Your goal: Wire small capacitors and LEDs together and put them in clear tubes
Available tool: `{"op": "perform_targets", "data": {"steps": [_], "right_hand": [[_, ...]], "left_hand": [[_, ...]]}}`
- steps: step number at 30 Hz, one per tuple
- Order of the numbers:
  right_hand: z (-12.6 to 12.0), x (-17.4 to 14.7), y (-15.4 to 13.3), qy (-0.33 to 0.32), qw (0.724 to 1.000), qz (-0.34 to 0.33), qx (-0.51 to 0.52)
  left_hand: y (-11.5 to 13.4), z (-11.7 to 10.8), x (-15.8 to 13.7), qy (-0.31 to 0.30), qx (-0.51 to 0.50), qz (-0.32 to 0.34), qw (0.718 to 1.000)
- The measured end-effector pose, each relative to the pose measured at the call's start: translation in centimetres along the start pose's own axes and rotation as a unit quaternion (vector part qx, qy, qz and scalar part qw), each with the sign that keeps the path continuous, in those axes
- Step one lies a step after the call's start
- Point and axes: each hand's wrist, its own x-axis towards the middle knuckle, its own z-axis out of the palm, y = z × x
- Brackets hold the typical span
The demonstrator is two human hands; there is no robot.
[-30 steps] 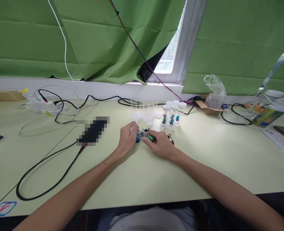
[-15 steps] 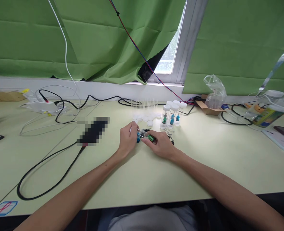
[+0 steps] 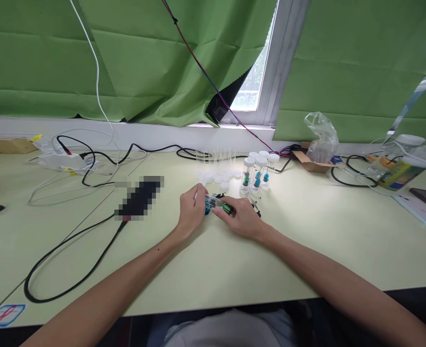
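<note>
While my left hand (image 3: 192,207) has a tube (image 3: 213,201) in its grip, my right hand (image 3: 244,217) pinches a green part (image 3: 228,207).

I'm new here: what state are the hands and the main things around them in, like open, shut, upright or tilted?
Left hand: closed around a clear tube's end
Right hand: closed on a green piece
Clear tube: held sideways; capped or not, unclear
Green piece: partly covered by fingers
Filled tubes: upright, white-capped
Cardboard box: open, plastic bag inside
Green curtain: hanging, lower corner turned up
</note>
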Motion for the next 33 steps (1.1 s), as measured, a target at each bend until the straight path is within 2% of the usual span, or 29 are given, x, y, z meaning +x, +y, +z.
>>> {"op": "perform_targets", "data": {"steps": [6, 14, 20, 27, 33], "right_hand": [[-0.04, 0.01, 0.18, -0.003, 1.000, 0.009, -0.003], [-0.49, 0.12, 0.19, 0.013, 1.000, 0.008, -0.011], [-0.42, 0.24, 0.32, 0.038, 0.999, 0.010, -0.004], [-0.28, 0.38, 0.34, 0.077, 0.997, 0.027, 0.003], [-0.36, 0.36, 0.34, 0.079, 0.996, 0.026, 0.009]], "left_hand": [[0.27, -0.09, -0.05, -0.024, -0.019, -0.028, 0.999], [0.25, -0.44, 0.38, -0.108, -0.133, -0.093, 0.981], [0.05, -0.21, 0.68, -0.099, -0.167, -0.101, 0.976], [0.23, -0.31, 0.53, -0.080, -0.122, -0.064, 0.987], [0.33, -0.41, 0.46, -0.077, -0.100, -0.052, 0.991]]}}
